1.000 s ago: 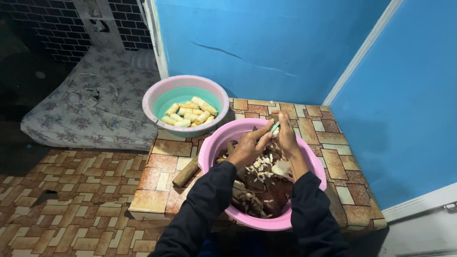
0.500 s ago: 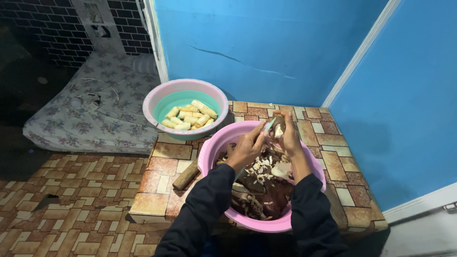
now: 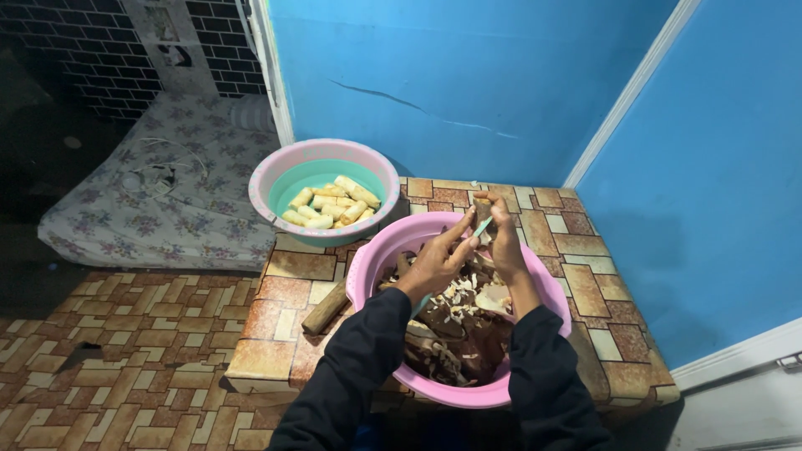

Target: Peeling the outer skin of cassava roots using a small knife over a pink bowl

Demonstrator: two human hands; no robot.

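The brown root piece [image 3: 482, 210] sits pinched in my right hand [image 3: 505, 242], held up over the far rim of the pink basin [image 3: 368, 276] that is closest to me. My right fingers are wrapped tight on it, and my left hand [image 3: 436, 263] comes in from the left side with its fingers closed on a small light-green handled tool [image 3: 482, 227], whose tip touches the root. The two hands meet at that one spot, nearly touching each other. Both my dark sleeves [image 3: 359, 367] reach forward over the near edge of the basin.

Below my hands the pink basin holds a heap of dark brown peelings [image 3: 455, 330] mixed with pale scraps. I cannot tell whether whole roots lie under the heap. The basin rests on a low tiled ledge [image 3: 585, 276] in brown and cream. Just left of the basin, on the ledge, an unpeeled brown root [image 3: 326, 307] lies at a slant, touching the basin wall.

Farther off, at the ledge's far left corner, stands a second basin [image 3: 276, 171], pink outside and teal inside, with pale peeled pieces [image 3: 334, 203] stacked in it. Beyond and to the left lies a flowered mattress [image 3: 167, 209] on the floor, and the blue wall [image 3: 468, 83] rises behind everything.
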